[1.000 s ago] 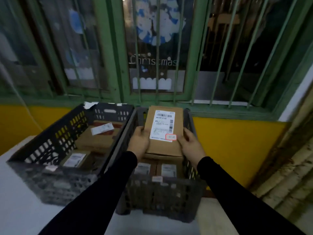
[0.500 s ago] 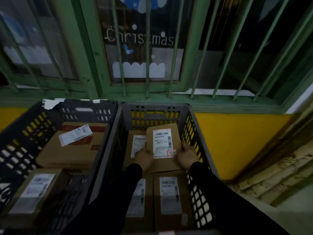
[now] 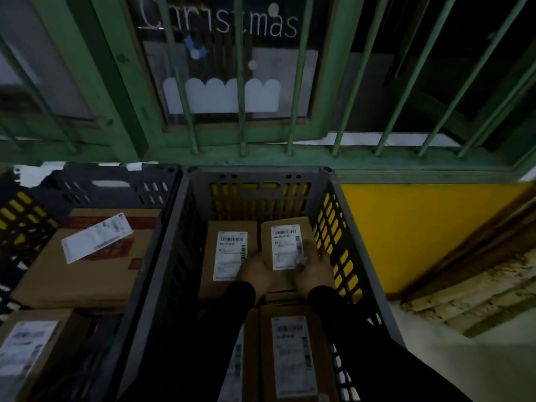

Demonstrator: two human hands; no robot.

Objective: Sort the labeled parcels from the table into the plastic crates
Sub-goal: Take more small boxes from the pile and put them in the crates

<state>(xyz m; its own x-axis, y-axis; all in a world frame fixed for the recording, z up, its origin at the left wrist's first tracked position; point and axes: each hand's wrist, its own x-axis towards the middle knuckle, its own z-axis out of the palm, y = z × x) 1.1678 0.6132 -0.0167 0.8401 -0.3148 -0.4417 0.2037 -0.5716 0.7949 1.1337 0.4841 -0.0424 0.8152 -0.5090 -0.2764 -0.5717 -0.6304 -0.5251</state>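
Brown cardboard parcel (image 3: 285,248), white barcode label facing up, sits low inside the right-hand grey crate (image 3: 327,192), held between both hands at its near end. Left hand (image 3: 255,271) grips the near left corner, fingers curled against the parcel's side; right hand (image 3: 314,268) grips the near right edge, with fingertips lying over the lower right part of the label. Hands close together, parted only by the parcel's width; both sleeves black. Whether the parcel's base touches the crate floor or the boxes below cannot be told. Just left of the left hand, touching or nearly touching the held parcel, lies a second labelled parcel (image 3: 230,253), flat, label up. Nearer than the hands, between the two forearms, lies a third labelled box (image 3: 293,355), with another partly hidden to its left. Well left of the left hand stands the second crate (image 3: 116,184), its wall against the first crate's wall; it holds a large carton (image 3: 87,271) with a loose-looking white label (image 3: 97,237) lying askew on top, and a smaller labelled box (image 3: 29,349) nearer the camera. Beyond the hands: yellow wall (image 3: 420,227), green barred window (image 3: 240,82) with white "Christmas" lettering.
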